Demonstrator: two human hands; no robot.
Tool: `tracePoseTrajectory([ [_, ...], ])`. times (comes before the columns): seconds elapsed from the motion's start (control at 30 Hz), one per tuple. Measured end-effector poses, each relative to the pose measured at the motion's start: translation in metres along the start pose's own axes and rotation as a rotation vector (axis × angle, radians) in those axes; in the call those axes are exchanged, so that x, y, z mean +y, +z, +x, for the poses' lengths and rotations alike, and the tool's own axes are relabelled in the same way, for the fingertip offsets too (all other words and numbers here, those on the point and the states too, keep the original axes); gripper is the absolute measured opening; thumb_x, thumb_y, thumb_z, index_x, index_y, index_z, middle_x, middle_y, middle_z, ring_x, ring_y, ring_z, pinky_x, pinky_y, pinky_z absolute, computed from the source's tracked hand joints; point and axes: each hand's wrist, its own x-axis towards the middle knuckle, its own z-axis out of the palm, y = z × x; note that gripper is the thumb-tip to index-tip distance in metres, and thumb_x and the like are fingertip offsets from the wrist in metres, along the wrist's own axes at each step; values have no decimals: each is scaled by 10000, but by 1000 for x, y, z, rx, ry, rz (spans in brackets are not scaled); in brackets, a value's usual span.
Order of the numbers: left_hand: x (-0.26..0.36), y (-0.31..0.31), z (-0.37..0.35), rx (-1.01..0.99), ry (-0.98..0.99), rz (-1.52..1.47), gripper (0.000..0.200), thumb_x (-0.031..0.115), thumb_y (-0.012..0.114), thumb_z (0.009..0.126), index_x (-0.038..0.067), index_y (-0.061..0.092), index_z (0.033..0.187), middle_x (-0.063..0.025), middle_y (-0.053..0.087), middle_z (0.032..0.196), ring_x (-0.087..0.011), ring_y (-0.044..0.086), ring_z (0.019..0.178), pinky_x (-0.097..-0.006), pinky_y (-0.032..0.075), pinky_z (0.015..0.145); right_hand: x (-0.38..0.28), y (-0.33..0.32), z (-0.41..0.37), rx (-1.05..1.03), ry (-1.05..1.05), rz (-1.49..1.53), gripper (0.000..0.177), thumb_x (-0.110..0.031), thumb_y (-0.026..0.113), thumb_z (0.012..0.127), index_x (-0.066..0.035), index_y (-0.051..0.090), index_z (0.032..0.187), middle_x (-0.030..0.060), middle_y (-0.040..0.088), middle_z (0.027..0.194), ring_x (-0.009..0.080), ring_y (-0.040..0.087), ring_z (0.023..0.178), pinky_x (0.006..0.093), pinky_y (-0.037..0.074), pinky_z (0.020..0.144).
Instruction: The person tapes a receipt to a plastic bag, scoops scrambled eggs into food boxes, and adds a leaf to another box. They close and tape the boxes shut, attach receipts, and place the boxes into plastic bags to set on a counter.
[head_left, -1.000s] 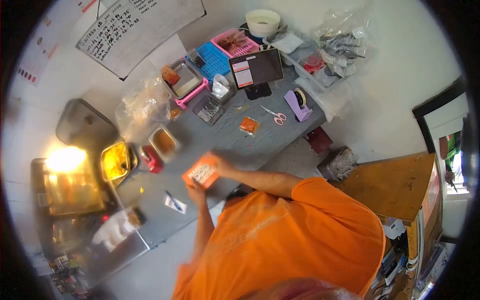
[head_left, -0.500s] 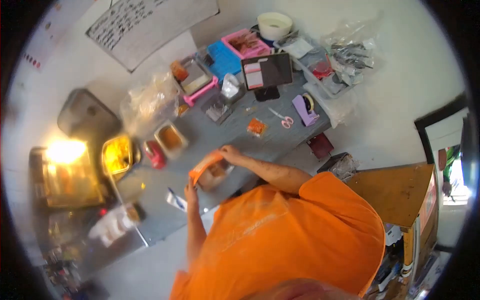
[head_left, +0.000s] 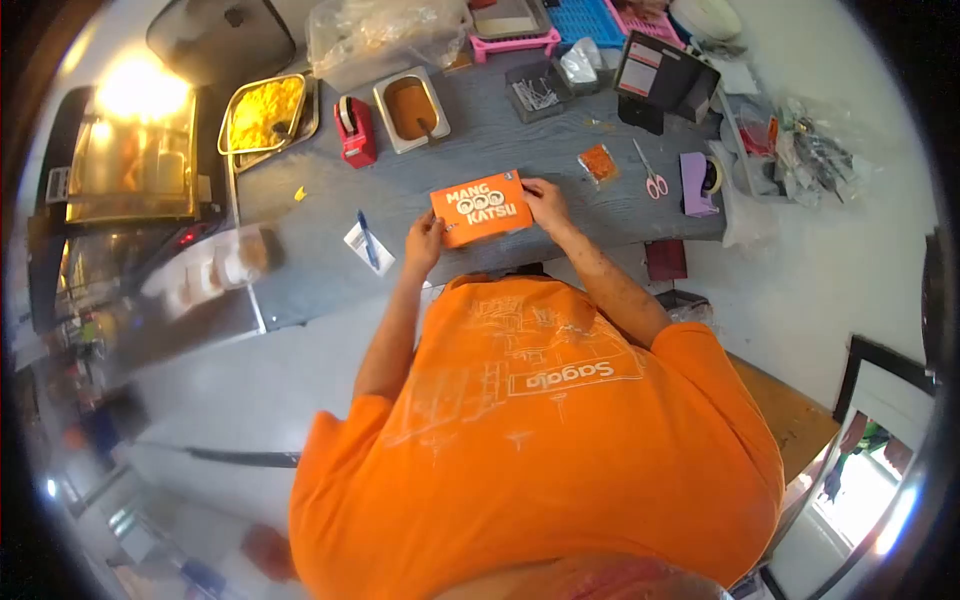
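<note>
An orange food box (head_left: 484, 208) with white lettering reading "MANG KATSU" is between my hands near the front edge of the grey table (head_left: 300, 225). Its printed top faces up; the contents are hidden. My left hand (head_left: 426, 240) grips the box's left end, and my right hand (head_left: 545, 205) holds the right end, fingers closed on the edge. Left of the box lie a blue pen (head_left: 368, 240) and a small white paper (head_left: 362, 252). Behind it stands a metal pan of brown sauce (head_left: 411, 108). Right of it rests a sachet with orange contents (head_left: 598, 164).
A red tape dispenser (head_left: 355, 133) and a tray of yellow shreds (head_left: 266, 116) are at left. Pink-handled scissors (head_left: 654, 180), a purple tape dispenser (head_left: 697, 184) and a tablet on a stand (head_left: 660, 78) are at right. A lit warmer (head_left: 135, 165) stands far left.
The camera view has turned and shifted. The box, tilted and blurred with its orange panel raised before, now lies level with the printed top up. Both hands still hold it.
</note>
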Motion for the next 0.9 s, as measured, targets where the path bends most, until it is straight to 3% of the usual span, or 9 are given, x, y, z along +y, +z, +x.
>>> tracePoseTrajectory([
  [0.17, 19, -6, 4, 127, 151, 407, 564, 254, 707, 750, 203, 524, 1281, -181, 408, 1264, -364, 424, 1111, -447, 387, 942, -8, -11, 1, -68, 60, -197, 438, -105, 696, 763, -19, 580, 1176, 143, 612, 1135, 241, 590, 1040, 319, 465, 873],
  [0.23, 59, -20, 10, 26, 328, 500, 640, 248, 738, 699, 219, 504, 1294, -162, 399, 1290, -372, 421, 1128, -460, 389, 953, -49, -22, -13, -86, -485, -505, 550, -115, 736, 707, -63, 546, 1221, 145, 527, 1253, 270, 535, 1138, 347, 474, 898],
  [0.27, 71, -22, 18, -74, 507, 591, 718, 242, 770, 649, 234, 483, 1307, -144, 390, 1317, -379, 418, 1144, -473, 390, 963, -56, -26, -13, -78, -486, -508, 550, -115, 736, 707, -63, 546, 1221, 145, 527, 1253, 270, 535, 1138, 347, 474, 898],
  [0.33, 75, -13, 39, -318, 615, 637, 768, 228, 788, 609, 248, 477, 1311, -129, 379, 1345, -390, 413, 1158, -481, 385, 980, -61, -35, -16, -383, -884, -872, 463, -126, 683, 750, -95, 562, 1195, 130, 487, 1279, 289, 492, 1187, 367, 467, 935],
  [0.37, 77, -6, 43, -569, 713, 681, 819, 214, 805, 570, 262, 470, 1316, -114, 367, 1372, -401, 408, 1171, -489, 381, 997, -47, -31, -15, -366, -869, -879, 463, -126, 683, 750, -95, 562, 1195, 130, 487, 1279, 289, 492, 1187, 367, 467, 935],
  [0.5, 81, -11, 44, -551, 876, 802, 704, 278, 755, 640, 294, 505, 1299, -126, 302, 1446, -428, 382, 1206, -494, 385, 1000, -24, -31, -7, -501, -674, -849, 289, -128, 491, 880, -98, 590, 1150, 103, 509, 1259, 251, 511, 1171, 344, 458, 953],
  [0.7, 74, -1, -1, -323, 965, 1024, 628, 381, 657, 724, 292, 484, 1321, -125, 181, 1502, -477, 227, 1288, -577, 285, 1038, -3, -52, -40, -211, -1092, -798, 269, -254, 564, 865, -124, 631, 1091, 102, 564, 1210, 256, 504, 1167, 430, 404, 973],
  [0.8, 85, 9, -4, -319, 870, 956, 652, 379, 706, 705, 285, 485, 1312, -164, 164, 1495, -475, 223, 1282, -589, 281, 1023, -3, -91, -60, 161, -821, -741, 315, -216, 635, 818, -88, 616, 1105, 133, 523, 1215, 319, 474, 1156, 460, 353, 996],
  [0.9, 89, 20, 12, -375, 859, 678, 713, 300, 772, 648, 269, 486, 1301, -218, 155, 1482, -482, 222, 1282, -561, 295, 1019, -6, -187, -62, 917, -501, -663, 234, -124, 602, 801, -48, 594, 1022, 165, 569, 986, 357, 496, 971, 477, 369, 865],
])
